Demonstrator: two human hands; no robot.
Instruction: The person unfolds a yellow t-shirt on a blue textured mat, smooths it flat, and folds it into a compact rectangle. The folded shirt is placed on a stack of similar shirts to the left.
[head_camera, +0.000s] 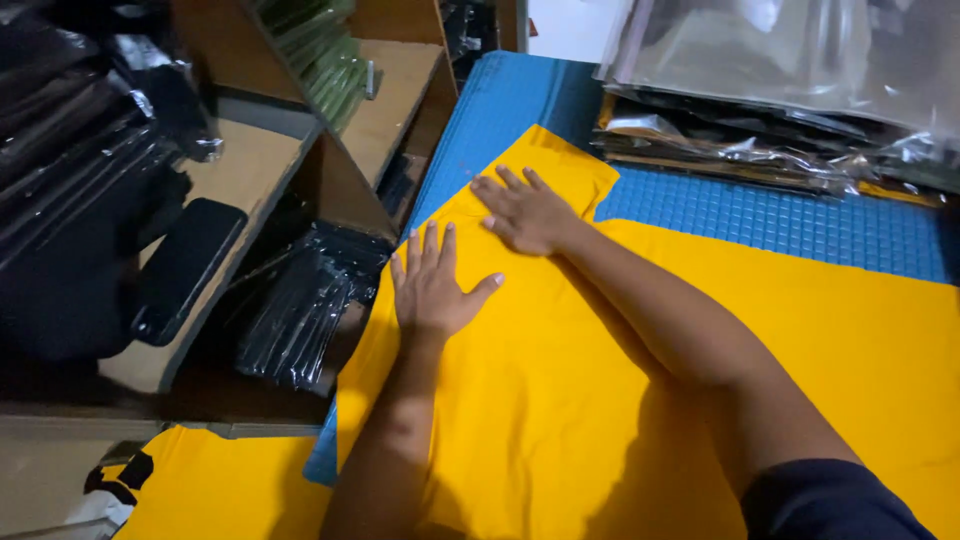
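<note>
While both palms press flat on a yellow shirt, neither hand grasps anything: the fingers lie spread and released against the cloth. The left hand rests near the shirt's left edge, fingers pointing away from the person, thumb stretched out to the right. The right hand lies just beyond it and a little to its right, on the sleeve part of the shirt, fingers pointing up and to the left; the two hands are near each other but apart. Under the shirt, showing beyond the right hand and to its right, is a blue ribbed mat. Farther past the right hand sits a stack of clear plastic bags. To the left of the left hand stand wooden shelves holding dark packed goods. Below the left forearm lies another yellow cloth.
</note>
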